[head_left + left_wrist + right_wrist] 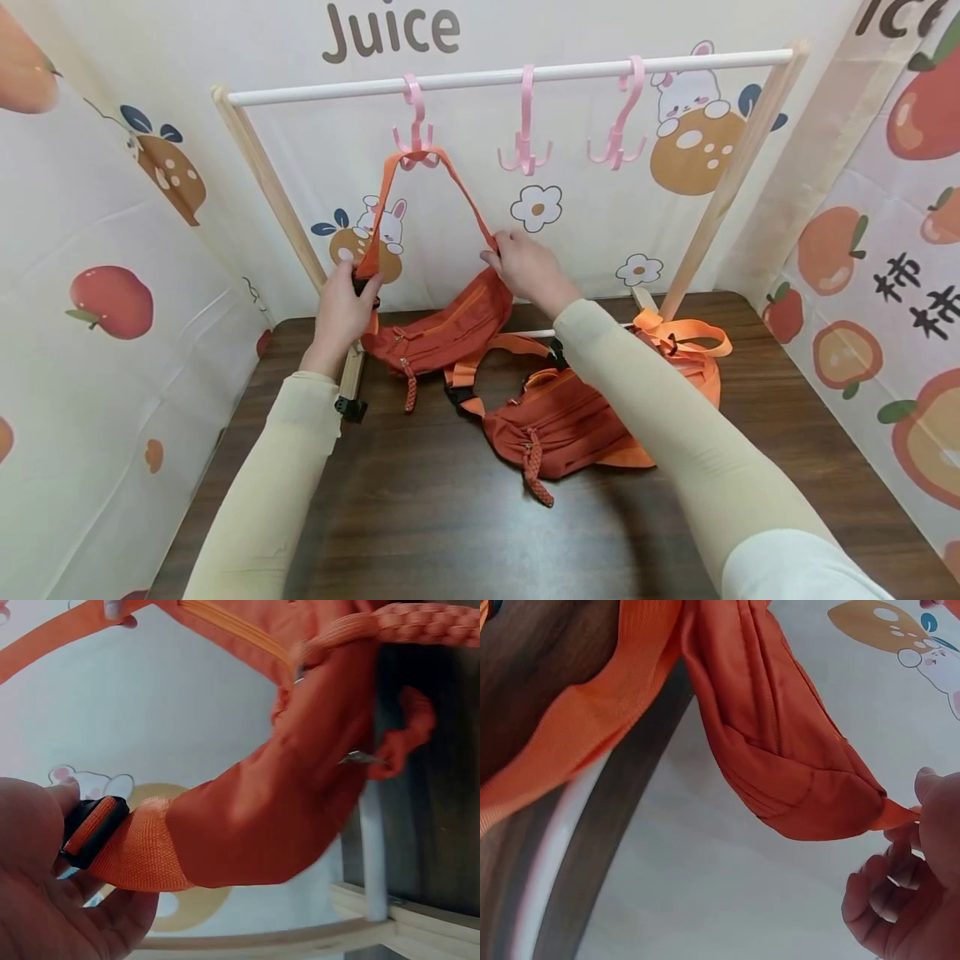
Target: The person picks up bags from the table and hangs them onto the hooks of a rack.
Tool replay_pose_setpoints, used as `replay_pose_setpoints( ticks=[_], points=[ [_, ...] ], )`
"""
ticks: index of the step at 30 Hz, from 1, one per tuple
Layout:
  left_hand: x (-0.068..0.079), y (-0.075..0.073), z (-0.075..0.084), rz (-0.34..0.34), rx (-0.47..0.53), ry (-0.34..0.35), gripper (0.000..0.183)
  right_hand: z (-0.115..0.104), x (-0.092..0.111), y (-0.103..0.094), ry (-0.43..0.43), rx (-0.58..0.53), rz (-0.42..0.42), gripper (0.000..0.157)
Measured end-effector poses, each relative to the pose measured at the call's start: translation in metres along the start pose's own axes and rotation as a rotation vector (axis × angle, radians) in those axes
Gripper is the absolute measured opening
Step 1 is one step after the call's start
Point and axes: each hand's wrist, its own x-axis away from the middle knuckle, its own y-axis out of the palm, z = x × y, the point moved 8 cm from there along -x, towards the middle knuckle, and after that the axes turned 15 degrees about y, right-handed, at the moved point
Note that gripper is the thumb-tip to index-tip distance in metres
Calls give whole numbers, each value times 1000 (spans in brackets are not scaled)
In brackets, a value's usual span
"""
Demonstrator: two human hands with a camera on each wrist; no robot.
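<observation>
A rust-orange waist bag [450,321] hangs by its orange strap [387,196] from the leftmost pink hook [416,117]. My left hand [343,312] grips the strap at its black buckle [94,832], beside the bag's left end. At the other end, my right hand [528,267] pinches the strap between thumb and fingers, close to where it joins the bag [810,795]. A braided zipper pull [410,387] dangles from the bag's front. Below and to the right, a second rust-orange waist bag [562,421] lies on the table, partly hidden by my right forearm.
A white rail [480,79] on wooden posts [720,200] spans the back of the brown table [420,508]. Two more pink hooks, one in the middle [527,125] and one at the right [621,121], hang from it. More orange straps [693,333] lie at the table's right.
</observation>
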Motion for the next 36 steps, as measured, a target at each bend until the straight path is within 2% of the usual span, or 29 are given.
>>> replay_pose_setpoints(
  ticks=[5,9,13,18,29,36],
  points=[
    [9,6,-8,-42,-68,-45,49,5,-1,10,12,-65,-48,32],
    [12,9,-10,-42,-97,-55,43,7,-2,15,9,-133,-73,30],
    [12,6,-11,31,-70,-37,34,8,-3,18,22,-197,-94,37],
    [13,4,-15,119,-42,-12,25,8,-1,23,30,-187,-110,49],
    [19,3,-17,172,-63,-55,28,6,4,33,-3,-196,-162,48],
    [23,2,-12,196,-76,-75,44,11,8,34,7,-228,-179,47]
  ],
)
